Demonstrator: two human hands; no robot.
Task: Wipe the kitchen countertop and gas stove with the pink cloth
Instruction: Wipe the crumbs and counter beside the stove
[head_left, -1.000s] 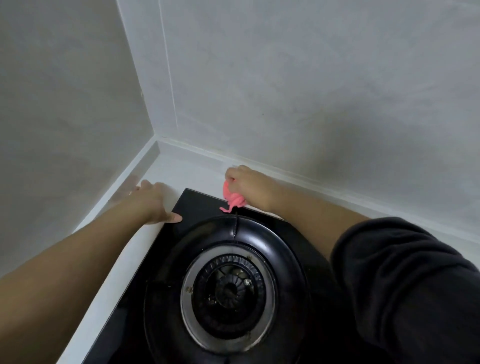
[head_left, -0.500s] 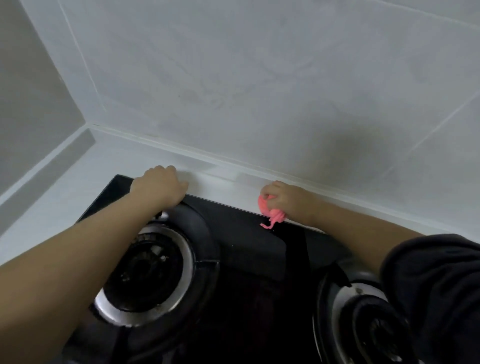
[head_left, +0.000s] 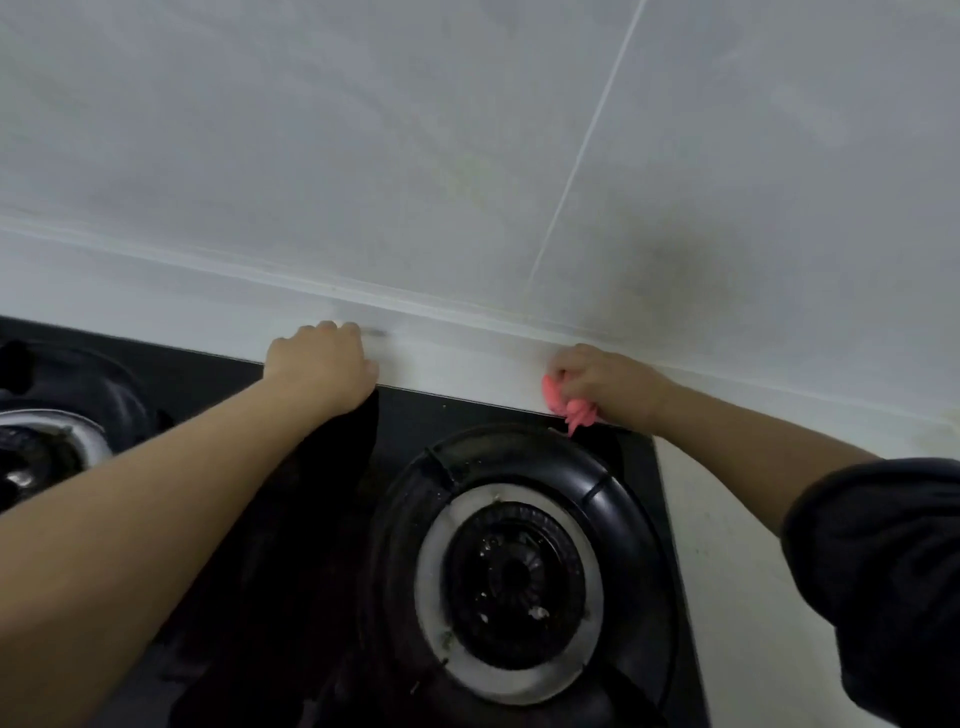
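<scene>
White countertop (head_left: 457, 370) behind black gas stove (head_left: 410, 418); pink cloth (head_left: 557, 399) in right hand (head_left: 608, 384).

The stove (head_left: 467, 415) is set in the surface (head_left: 457, 369), which runs as a strip along the stove's far edge and continues on its right. The wall (head_left: 363, 156) rises behind the strip. The right burner (head_left: 511, 587) lies near; the left burner (head_left: 31, 457) is at the left edge. The left hand (head_left: 322, 364) rests on the strip between the burners. By the stove's far right corner, the right hand (head_left: 608, 384) holds the cloth (head_left: 563, 402) on the strip.
</scene>
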